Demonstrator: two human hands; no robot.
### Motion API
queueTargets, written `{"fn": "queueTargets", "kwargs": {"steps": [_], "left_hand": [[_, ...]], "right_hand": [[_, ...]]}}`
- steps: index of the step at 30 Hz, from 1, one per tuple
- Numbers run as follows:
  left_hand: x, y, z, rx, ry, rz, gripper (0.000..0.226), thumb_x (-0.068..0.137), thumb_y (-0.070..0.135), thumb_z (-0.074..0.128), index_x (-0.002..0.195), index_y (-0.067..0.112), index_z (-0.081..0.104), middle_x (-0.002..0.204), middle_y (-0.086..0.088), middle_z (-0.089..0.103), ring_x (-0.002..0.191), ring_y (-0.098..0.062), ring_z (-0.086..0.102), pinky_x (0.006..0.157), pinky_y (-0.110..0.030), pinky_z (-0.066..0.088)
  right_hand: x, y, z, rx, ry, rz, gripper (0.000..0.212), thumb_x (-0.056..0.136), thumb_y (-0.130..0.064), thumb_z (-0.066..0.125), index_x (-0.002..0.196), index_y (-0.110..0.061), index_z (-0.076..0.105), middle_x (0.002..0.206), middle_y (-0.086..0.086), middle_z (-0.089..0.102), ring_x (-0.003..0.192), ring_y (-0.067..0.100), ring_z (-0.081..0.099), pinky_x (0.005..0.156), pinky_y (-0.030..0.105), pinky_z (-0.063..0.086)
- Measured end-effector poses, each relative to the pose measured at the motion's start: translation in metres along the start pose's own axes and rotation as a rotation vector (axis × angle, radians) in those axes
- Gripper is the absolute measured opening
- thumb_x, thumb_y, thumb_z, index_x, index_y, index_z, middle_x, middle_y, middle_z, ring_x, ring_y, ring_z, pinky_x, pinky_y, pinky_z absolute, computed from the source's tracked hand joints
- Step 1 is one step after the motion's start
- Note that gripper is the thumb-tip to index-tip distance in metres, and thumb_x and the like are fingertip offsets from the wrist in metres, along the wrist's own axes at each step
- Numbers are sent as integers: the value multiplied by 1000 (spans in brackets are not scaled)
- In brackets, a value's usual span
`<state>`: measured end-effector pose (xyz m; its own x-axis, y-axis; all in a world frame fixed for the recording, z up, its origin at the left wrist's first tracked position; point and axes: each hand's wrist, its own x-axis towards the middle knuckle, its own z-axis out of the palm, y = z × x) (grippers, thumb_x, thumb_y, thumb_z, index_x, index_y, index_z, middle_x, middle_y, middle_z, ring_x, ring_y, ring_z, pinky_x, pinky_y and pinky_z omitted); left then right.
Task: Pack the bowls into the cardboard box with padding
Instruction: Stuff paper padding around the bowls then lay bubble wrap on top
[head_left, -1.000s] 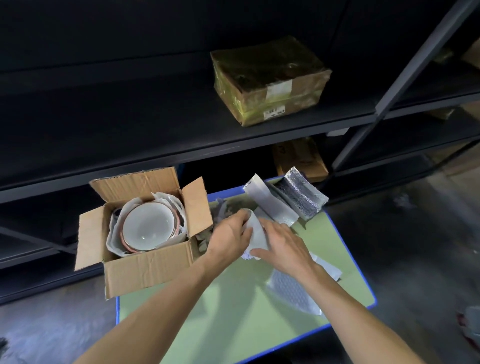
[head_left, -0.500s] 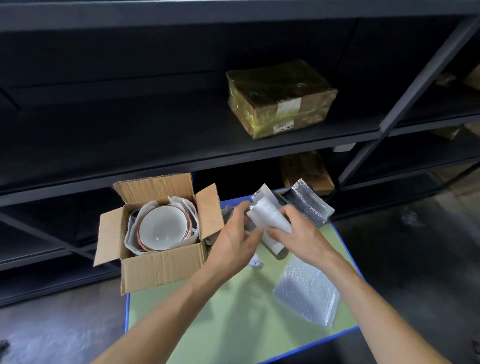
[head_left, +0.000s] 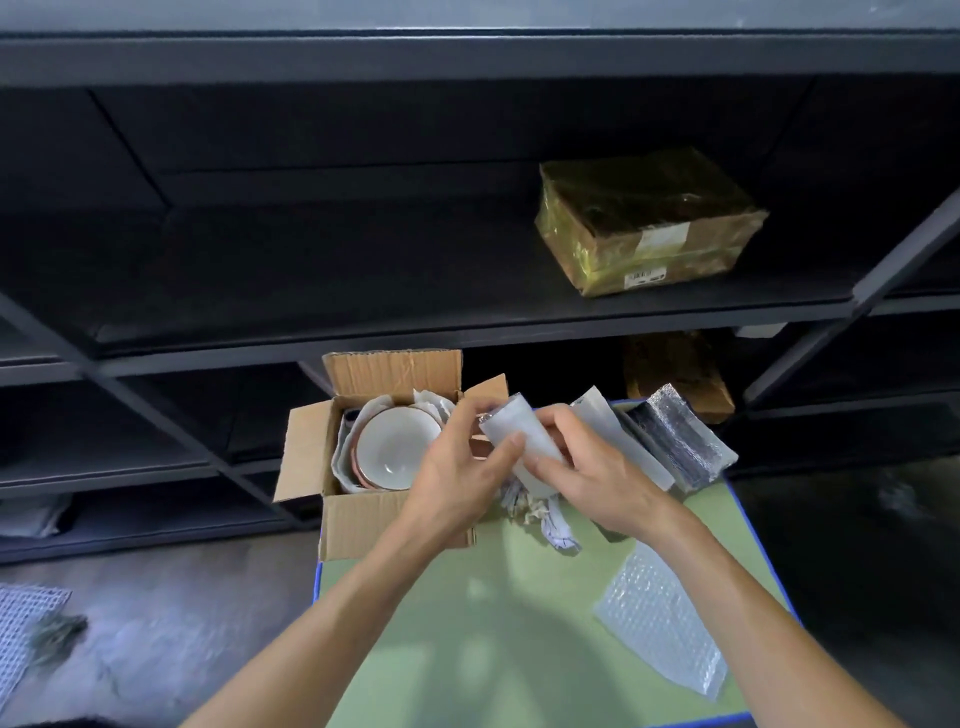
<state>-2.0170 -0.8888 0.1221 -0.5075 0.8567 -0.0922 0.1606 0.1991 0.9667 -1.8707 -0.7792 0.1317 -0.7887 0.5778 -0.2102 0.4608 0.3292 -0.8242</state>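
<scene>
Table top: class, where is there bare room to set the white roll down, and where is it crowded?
Bare green table lies near the person, between the cardboard box and the bubble wrap sheet. The far right corner is crowded with crumpled paper, foam sheets and silver bags. The left hand and right hand grip the white roll.

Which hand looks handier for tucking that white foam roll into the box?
Probably the left. The left hand grips the foam roll right beside the open cardboard box and its bowl; the right hand grips it farther out, over the table.
</scene>
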Motion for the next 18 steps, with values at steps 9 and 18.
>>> {"fn": "queueTargets", "kwargs": {"steps": [9,18], "left_hand": [[-3,-11,-58,-177,147,43,41,90,14,69,125,29,55,102,10,68,92,-15,69,73,-29,59],[-1,-21,-116,-133,177,-19,14,93,14,66,107,14,64,97,-2,71,90,-18,70,73,-32,61]], "right_hand": [[36,-38,48,-94,-47,-114,42,101,-47,43,137,-43,22,118,-26,51,98,-2,56,88,35,46],[67,-62,74,-14,87,-65,13,92,-40,62,99,-36,53,93,-19,61,86,-3,59,72,22,49]]}}
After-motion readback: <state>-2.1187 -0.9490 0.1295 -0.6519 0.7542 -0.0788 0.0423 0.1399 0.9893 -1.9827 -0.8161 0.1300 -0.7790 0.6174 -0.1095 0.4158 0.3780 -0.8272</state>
